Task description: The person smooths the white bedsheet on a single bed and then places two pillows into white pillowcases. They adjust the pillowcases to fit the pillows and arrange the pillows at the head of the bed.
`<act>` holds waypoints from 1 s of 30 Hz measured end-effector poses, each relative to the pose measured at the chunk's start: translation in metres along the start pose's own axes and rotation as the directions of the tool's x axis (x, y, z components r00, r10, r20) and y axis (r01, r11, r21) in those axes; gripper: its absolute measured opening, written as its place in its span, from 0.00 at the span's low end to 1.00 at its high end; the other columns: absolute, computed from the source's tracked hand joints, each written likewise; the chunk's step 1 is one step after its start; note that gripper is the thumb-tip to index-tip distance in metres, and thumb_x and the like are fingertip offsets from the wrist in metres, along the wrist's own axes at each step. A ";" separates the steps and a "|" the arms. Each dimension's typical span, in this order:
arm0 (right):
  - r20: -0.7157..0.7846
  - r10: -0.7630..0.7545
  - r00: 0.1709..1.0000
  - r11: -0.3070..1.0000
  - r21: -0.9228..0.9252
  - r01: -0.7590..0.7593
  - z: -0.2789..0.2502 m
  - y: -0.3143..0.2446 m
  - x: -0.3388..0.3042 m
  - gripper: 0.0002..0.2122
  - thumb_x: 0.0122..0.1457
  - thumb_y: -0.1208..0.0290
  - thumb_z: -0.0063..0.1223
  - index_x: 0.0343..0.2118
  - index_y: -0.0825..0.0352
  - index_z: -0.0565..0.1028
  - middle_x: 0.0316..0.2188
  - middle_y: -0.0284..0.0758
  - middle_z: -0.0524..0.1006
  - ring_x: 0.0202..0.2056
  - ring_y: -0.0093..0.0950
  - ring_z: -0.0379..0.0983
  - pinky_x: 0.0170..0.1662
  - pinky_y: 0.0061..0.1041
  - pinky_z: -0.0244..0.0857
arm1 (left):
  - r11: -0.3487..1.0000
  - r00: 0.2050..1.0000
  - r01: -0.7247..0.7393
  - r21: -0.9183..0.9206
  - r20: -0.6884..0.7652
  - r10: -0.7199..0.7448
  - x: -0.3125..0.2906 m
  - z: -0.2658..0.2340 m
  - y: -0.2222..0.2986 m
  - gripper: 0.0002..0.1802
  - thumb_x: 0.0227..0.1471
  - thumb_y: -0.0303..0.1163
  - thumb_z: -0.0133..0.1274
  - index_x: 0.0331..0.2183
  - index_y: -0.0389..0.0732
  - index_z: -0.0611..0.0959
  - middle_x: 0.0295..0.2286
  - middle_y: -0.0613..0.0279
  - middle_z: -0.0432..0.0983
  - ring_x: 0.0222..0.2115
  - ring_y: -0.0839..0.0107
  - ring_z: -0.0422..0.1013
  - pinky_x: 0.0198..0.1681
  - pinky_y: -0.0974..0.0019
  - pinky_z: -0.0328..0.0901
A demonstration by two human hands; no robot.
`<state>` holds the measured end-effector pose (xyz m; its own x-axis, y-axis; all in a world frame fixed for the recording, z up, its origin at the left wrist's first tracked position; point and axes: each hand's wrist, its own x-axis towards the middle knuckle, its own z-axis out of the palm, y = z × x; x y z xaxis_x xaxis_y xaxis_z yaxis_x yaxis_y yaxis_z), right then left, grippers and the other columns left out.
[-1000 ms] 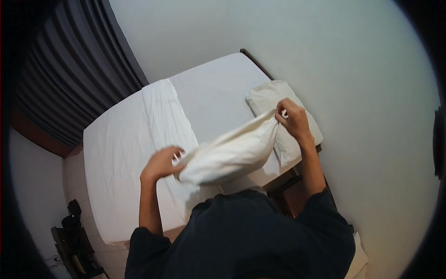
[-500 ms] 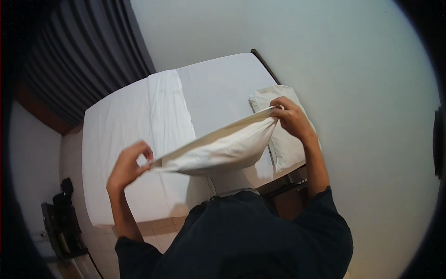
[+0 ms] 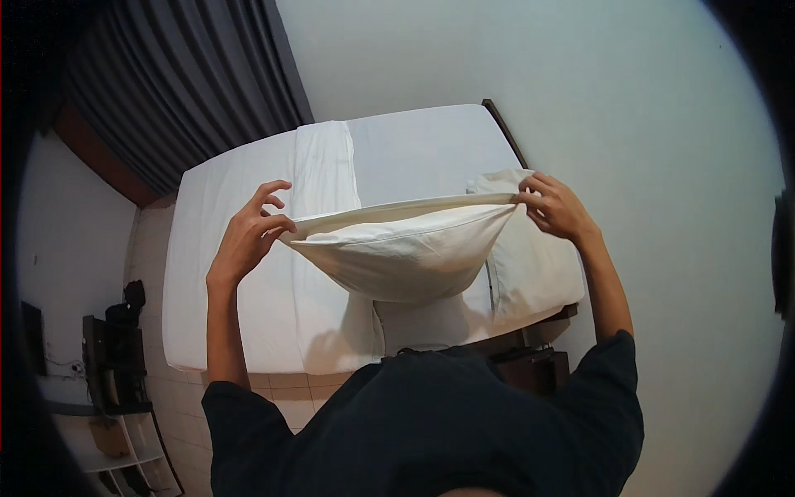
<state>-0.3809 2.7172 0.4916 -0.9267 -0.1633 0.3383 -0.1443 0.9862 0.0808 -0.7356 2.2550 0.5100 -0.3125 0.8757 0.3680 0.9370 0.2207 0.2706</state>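
Note:
A white pillowcase hangs in front of me, its long open edge stretched between my two hands. Its lower part bulges and sags, though I cannot see how much of a pillow is inside. My left hand grips the left corner near the thumb, with the other fingers raised and apart. At the right corner, the fingers of my right hand pinch the edge. Behind that corner, another white pillow lies at the right end of the bed.
A folded white sheet crosses the bed's left half. The dark headboard stands against the right wall. Grey curtains hang at the far left. A dark cabinet is near the bed's right front; shelves stand at lower left.
My left hand has risen and shifted slightly right, levelling the pillowcase's edge. The case now sags more openly between my hands. My view has shifted a little.

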 end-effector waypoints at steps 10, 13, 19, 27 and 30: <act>-0.204 -0.025 0.979 0.995 -0.101 0.004 -0.035 0.010 -0.005 0.10 0.59 0.72 0.72 0.33 0.65 0.77 0.37 0.32 0.78 0.37 0.35 0.77 0.39 0.35 0.74 | 0.995 0.995 -0.028 -0.093 -0.101 0.018 -0.004 0.000 -0.008 0.09 0.49 0.13 0.60 0.24 0.38 0.86 0.45 0.61 0.77 0.51 0.59 0.77 0.60 0.51 0.78; -0.295 0.014 0.955 0.995 -0.094 -0.044 -0.054 0.017 -0.002 0.09 0.60 0.73 0.71 0.32 0.66 0.77 0.36 0.34 0.78 0.35 0.35 0.77 0.36 0.35 0.73 | 0.986 0.990 0.034 -0.160 -0.130 -0.055 0.003 -0.025 0.000 0.09 0.46 0.11 0.55 0.24 0.36 0.83 0.46 0.59 0.76 0.52 0.60 0.76 0.60 0.49 0.76; -0.478 0.080 0.875 0.996 0.003 -0.090 -0.079 0.031 -0.003 0.07 0.63 0.76 0.67 0.33 0.69 0.78 0.36 0.37 0.80 0.31 0.36 0.77 0.35 0.36 0.73 | 0.933 0.991 -0.036 -0.359 -0.132 -0.012 0.012 -0.053 0.021 0.10 0.42 0.34 0.60 0.29 0.40 0.82 0.39 0.57 0.79 0.46 0.58 0.78 0.55 0.52 0.71; -0.542 0.419 0.729 0.842 0.532 -0.089 -0.002 0.086 0.005 0.07 0.64 0.77 0.54 0.29 0.72 0.72 0.24 0.30 0.70 0.28 0.18 0.65 0.33 0.23 0.65 | 0.684 0.929 -0.084 -0.724 -0.305 -0.208 0.056 0.044 -0.025 0.08 0.59 0.28 0.63 0.38 0.42 0.80 0.35 0.65 0.75 0.39 0.75 0.73 0.47 0.70 0.66; -0.286 0.558 0.779 0.712 0.648 -0.272 0.108 0.146 0.041 0.08 0.68 0.70 0.60 0.37 0.70 0.78 0.24 0.29 0.74 0.26 0.17 0.67 0.33 0.24 0.66 | 0.695 0.863 0.107 -0.711 -0.280 -0.419 0.109 0.151 -0.098 0.19 0.62 0.29 0.63 0.50 0.37 0.74 0.39 0.59 0.79 0.42 0.70 0.76 0.48 0.64 0.70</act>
<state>-0.4781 2.8575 0.4157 -0.7037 0.4154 0.5764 -0.0755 0.7630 -0.6420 -0.8382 2.3937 0.3889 -0.7065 0.5433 0.4534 0.5069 -0.0585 0.8600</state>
